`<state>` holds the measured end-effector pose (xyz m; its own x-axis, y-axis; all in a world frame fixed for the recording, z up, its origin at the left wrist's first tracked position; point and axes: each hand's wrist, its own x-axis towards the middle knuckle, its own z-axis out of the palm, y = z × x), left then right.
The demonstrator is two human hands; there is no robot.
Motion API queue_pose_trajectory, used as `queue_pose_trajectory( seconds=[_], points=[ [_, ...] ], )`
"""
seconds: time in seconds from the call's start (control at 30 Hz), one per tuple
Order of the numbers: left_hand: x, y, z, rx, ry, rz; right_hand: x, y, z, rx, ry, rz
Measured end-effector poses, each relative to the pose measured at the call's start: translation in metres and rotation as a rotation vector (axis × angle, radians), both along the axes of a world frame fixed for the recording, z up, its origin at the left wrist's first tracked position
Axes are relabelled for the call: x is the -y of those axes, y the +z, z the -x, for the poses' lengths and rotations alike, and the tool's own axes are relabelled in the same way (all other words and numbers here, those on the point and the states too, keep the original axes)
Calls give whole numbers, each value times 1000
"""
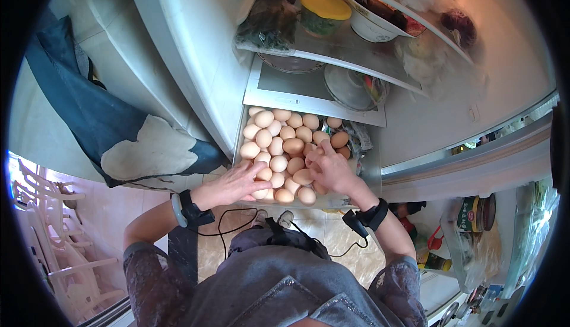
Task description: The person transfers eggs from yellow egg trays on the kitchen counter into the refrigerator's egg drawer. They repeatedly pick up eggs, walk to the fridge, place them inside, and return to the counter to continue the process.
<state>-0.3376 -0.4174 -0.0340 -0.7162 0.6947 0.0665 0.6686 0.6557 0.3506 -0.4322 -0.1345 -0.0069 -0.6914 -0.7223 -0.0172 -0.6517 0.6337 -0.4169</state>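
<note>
Many brown eggs (pixel 278 163) lie piled in a pulled-out refrigerator drawer (pixel 374 166) in front of me. My left hand (pixel 238 182) rests at the drawer's front left, its fingers and thumb spread over the eggs there. On the right side of the pile, my right hand (pixel 331 169) has its fingers bent down among the eggs, the index finger touching one near the back. Whether that hand grips an egg is hidden under its fingers. Crumpled plastic packaging (pixel 358 140) shows along the drawer's right side.
Above the drawer, fridge shelves hold yellow-lidded tubs (pixel 325 10), a white bowl (pixel 376 19) and a glass bowl (pixel 349 87). The open door (pixel 481 166) with jars and bags is at right. A dark blue cloth (pixel 84 100) hangs at left. Black cables (pixel 222 224) trail below my wrists.
</note>
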Motion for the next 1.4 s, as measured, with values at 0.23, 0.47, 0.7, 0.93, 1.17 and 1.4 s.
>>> queue_pose_trajectory(
  seconds=[0.23,0.47,0.7,0.93,1.17,1.4],
  points=[
    [-3,1,-8,-11,27,19,41,11,38,-180,17,37],
    [5,5,-9,190,75,-132,93,-31,69,-378,112,-278],
    [17,3,-5,241,207,-289,109,-49,75,-494,133,-220],
    [-2,16,32,-117,455,-138,106,-39,66,-580,91,-145],
    [-14,-2,53,-230,452,11,24,-39,86,909,-501,632],
    [-13,-9,59,-266,439,115,-28,-73,99,934,-532,896]
  ],
)
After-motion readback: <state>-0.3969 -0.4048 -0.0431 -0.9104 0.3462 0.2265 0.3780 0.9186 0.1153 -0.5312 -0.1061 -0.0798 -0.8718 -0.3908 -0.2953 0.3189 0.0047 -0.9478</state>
